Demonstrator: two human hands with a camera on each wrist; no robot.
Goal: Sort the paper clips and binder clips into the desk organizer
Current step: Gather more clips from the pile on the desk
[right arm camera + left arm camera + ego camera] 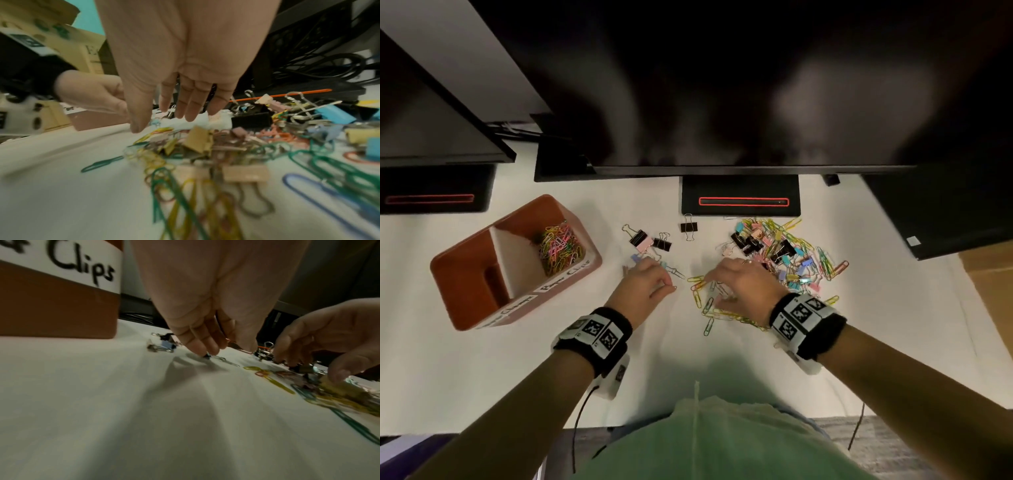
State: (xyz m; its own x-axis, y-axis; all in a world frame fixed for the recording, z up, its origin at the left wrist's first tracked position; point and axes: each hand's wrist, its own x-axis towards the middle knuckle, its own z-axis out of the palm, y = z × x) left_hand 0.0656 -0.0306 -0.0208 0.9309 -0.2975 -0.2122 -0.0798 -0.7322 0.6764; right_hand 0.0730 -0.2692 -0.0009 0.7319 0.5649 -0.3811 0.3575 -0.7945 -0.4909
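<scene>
Currently: left hand (645, 281) is reaching fingertips-down onto a small binder clip (207, 355), grip unclear | right hand (739, 286) is hovering, fingers loose, over paper clips (710, 308) | mixed pile (787, 253) is lying right | desk organizer (513, 263) is sitting left, holding paper clips.

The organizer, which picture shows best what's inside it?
The head view. It looks down into the organizer, showing paper clips in one compartment. The left wrist view shows only its outer wall and a "Clips" label. The right wrist view shows just a blurry corner behind the hands.
</scene>
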